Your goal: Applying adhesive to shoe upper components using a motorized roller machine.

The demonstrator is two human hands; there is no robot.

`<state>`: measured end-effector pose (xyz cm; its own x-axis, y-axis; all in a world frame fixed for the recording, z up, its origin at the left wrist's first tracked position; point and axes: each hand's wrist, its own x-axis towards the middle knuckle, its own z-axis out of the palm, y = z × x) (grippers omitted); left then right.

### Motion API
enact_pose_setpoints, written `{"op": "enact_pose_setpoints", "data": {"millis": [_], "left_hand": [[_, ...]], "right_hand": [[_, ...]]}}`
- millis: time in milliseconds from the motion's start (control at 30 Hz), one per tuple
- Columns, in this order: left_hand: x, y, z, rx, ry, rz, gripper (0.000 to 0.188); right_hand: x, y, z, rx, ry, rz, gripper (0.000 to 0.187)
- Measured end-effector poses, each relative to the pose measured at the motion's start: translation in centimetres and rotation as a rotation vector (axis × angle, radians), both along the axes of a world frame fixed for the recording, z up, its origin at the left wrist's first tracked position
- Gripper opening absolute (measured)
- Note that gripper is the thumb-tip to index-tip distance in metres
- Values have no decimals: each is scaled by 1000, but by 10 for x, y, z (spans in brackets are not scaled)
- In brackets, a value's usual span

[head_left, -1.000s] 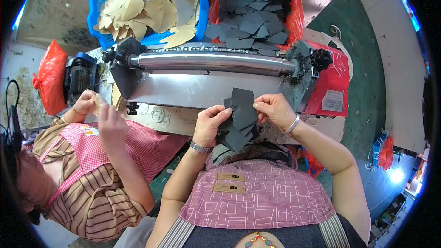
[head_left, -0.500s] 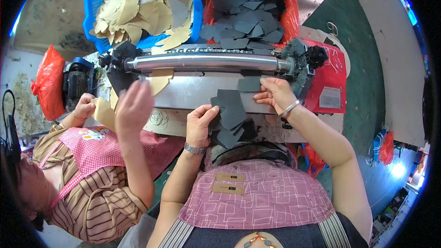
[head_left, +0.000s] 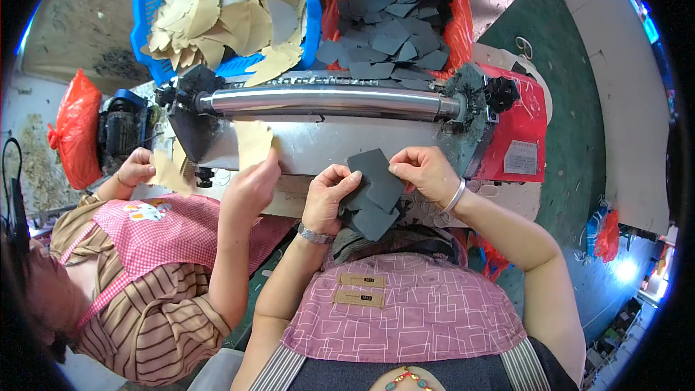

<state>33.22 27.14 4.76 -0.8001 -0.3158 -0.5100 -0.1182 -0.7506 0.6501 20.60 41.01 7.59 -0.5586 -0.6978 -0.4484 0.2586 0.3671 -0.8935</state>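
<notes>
Holding dark pieces (head_left: pixel 373 192), left hand (head_left: pixel 329 195), right hand (head_left: pixel 423 172); white label (head_left: pixel 523 157), seemingly rectangular.

Your left hand (head_left: pixel 329 195) covers the near edge of the dark grey cut pieces (head_left: pixel 373 192), and your right hand (head_left: pixel 423 174) hides their far corner, so you cannot count the stack. Beyond your hands, the blue basket (head_left: pixel 148 25) and red basket (head_left: pixel 460 18) run off the top edge.

The single head camera looked steeply down, close over the person's lap, facing the roller machine (head_left: pixel 326 101) at twelve o'clock.
</notes>
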Motion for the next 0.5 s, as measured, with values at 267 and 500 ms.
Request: {"op": "enact_pose_setpoints", "data": {"millis": [267, 500], "left_hand": [[1, -7, 6, -84, -19, -66, 11], [2, -6, 6, 131, 46, -53, 11]], "right_hand": [[-13, -2, 4, 42, -226, -108, 17], [-16, 1, -6, 167, 185, 69, 18]]}}
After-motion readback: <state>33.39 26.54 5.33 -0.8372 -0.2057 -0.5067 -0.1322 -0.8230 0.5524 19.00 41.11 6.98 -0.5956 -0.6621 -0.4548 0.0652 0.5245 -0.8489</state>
